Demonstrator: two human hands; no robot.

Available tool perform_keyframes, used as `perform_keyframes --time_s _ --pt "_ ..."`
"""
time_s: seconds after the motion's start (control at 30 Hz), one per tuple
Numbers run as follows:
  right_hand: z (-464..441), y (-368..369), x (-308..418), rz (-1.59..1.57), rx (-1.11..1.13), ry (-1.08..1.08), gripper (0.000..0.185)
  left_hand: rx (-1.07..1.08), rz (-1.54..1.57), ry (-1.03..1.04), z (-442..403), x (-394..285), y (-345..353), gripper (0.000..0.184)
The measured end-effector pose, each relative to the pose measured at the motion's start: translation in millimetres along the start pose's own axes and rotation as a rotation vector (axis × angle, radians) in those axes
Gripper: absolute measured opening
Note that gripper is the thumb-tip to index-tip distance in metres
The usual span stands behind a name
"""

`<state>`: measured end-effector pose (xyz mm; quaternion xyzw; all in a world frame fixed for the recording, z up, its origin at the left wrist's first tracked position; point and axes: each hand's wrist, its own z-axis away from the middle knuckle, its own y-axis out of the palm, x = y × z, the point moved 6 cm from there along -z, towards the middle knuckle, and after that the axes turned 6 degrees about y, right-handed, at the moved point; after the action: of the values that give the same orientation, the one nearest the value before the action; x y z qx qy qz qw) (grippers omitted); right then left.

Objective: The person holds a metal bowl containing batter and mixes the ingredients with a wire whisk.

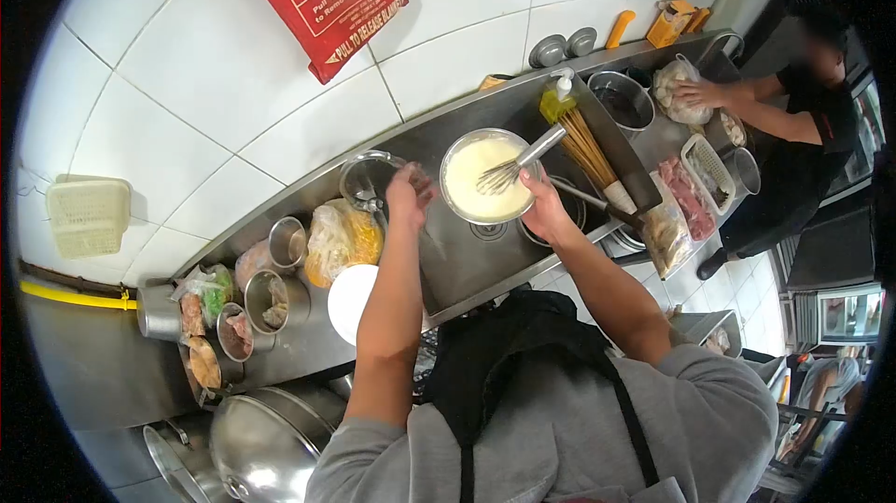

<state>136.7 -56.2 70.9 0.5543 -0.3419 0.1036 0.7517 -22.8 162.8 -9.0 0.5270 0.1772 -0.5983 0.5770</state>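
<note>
Squarely between the hands, the bowl (458, 213) is clasped by the right hand (548, 210), nearer the slanting whisk (541, 146), while the left hand (411, 193) hangs apart, loosely open.

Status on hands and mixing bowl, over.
Right hand: grip on mixing bowl. Left hand: free, beside it. Whisk leaning in pale mixture, handle over rim.

Grey top (551, 438), short sleeves (719, 386); black apron (495, 363), thin dark straps (467, 456); fabric seemingly plain.
</note>
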Motion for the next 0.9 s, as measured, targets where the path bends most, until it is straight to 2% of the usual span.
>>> perform_keyframes --time_s 0.03,0.17,0.27,0.37,0.47,0.57,0.67,0.7,0.8,0.9 --pt "-0.8 0.8 0.6 -0.004 0.008 -0.015 0.062 -0.052 -0.041 0.101 -22.2 0.0 -12.4 0.028" --pt "-5.8 -1.8 -3.3 -0.069 0.031 -0.011 0.062 -0.035 -0.292 0.198 -27.4 -32.6 6.8 0.024" --pt "-10.7 -11.8 -9.1 -0.065 -0.021 -0.013 0.063 -0.168 -1.263 0.474 -13.1 -70.8 29.0 0.021" --pt "-8.5 -10.5 -8.5 -0.048 -0.057 -0.015 0.064 0.029 -1.273 0.369 -28.6 -61.6 29.4 0.034" --pt "-13.4 -18.7 -13.8 -0.059 -0.059 -0.013 0.064 0.153 -0.515 0.115 -16.3 -32.1 29.9 0.049" --pt "-11.2 -17.0 -14.7 -0.064 -0.081 0.010 0.064 0.032 -0.976 0.217 -27.0 -16.0 4.1 0.058" --pt "-9.0 -14.0 -13.0 -0.050 -0.063 0.015 0.062 0.126 -0.748 0.021 -56.8 32.5 -23.0 0.063" --pt "-7.8 -13.3 -13.4 -0.044 -0.052 0.028 0.062 0.102 -0.487 -0.179 -3.6 14.5 8.0 0.072" --pt "-3.1 -13.9 -13.5 -0.011 -0.031 0.074 0.062 0.408 0.147 -0.429 47.5 9.3 59.5 0.071" --pt "1.4 -26.2 -16.6 0.033 -0.036 0.169 0.060 0.585 0.180 -0.394 50.7 35.0 71.7 0.060"
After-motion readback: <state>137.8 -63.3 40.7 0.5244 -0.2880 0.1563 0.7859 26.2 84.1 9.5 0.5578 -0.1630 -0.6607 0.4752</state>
